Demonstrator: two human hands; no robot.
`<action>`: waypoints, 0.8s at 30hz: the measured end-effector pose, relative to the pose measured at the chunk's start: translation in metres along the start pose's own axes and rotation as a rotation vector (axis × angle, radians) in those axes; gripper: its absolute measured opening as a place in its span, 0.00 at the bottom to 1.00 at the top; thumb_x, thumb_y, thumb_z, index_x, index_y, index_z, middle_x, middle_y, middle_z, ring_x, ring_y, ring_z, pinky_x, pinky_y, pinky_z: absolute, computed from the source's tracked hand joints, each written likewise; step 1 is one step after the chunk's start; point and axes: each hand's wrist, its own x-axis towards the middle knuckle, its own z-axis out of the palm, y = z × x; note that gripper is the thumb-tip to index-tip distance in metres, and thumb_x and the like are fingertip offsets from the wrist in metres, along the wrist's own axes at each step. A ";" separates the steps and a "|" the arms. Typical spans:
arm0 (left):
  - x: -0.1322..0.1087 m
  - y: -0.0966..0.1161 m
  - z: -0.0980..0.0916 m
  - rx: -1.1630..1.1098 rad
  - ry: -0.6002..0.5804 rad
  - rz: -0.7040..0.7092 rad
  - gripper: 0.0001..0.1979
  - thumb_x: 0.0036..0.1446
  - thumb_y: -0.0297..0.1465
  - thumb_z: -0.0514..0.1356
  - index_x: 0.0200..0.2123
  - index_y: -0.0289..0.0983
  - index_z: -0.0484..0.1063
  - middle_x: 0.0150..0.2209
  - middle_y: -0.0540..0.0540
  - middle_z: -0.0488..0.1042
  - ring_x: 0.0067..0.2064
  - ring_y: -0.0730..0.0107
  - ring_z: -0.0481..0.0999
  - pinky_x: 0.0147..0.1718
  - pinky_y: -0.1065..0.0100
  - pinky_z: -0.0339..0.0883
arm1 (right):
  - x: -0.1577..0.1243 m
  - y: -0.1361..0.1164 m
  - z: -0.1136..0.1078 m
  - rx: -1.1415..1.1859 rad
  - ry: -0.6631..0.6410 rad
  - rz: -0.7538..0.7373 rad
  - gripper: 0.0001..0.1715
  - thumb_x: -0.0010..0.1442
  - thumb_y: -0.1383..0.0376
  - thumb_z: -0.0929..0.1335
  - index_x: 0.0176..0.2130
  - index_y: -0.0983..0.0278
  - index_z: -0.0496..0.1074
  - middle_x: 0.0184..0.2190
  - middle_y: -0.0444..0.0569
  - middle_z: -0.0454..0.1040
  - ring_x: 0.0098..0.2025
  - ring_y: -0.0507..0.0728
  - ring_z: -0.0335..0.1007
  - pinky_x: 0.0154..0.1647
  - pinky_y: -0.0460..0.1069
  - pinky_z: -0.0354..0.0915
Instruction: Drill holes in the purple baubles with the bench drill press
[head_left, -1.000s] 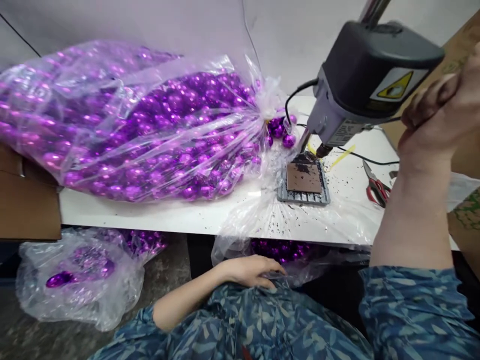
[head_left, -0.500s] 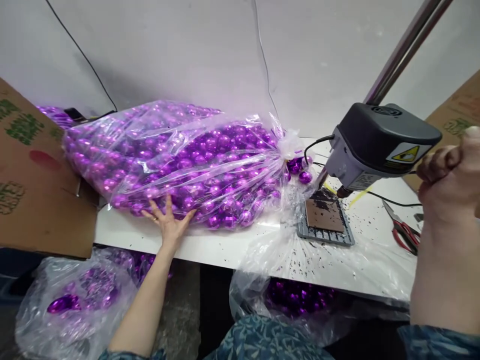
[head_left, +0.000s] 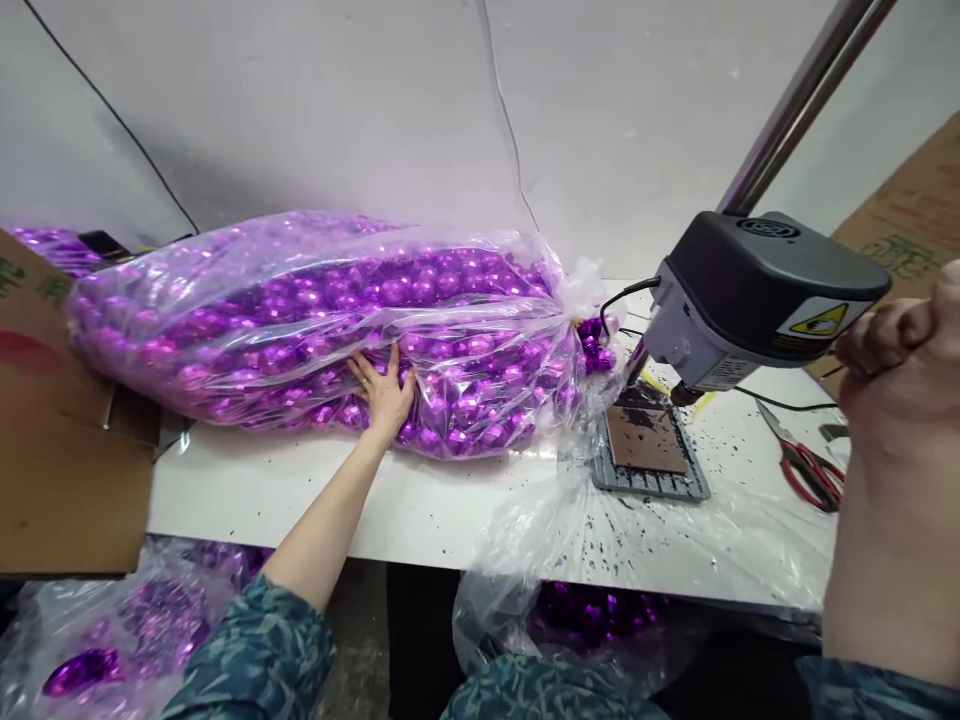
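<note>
Left hand, fingers spread flat, presses the clear bag lying on the table. Long axis runs sideways, with the tied neck pointing toward the right hand. Bag is packed with purple balls. Right hand is curled closed; contents indiscernible.

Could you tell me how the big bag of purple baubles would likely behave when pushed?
Probably floppy: the thin clear bag sags around loose baubles. Likely deforms where the left hand presses. Its tied neck should hold them in.
</note>
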 end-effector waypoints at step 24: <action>-0.301 0.093 0.028 -0.477 -0.803 1.213 0.21 0.69 0.33 0.53 0.63 0.41 0.70 0.56 0.37 0.78 0.56 0.60 0.79 0.58 0.58 0.73 | 0.003 0.004 -0.005 -0.544 -0.275 0.051 0.31 0.72 0.65 0.57 0.19 0.56 0.44 0.13 0.36 0.46 0.17 0.45 0.44 0.20 0.47 0.50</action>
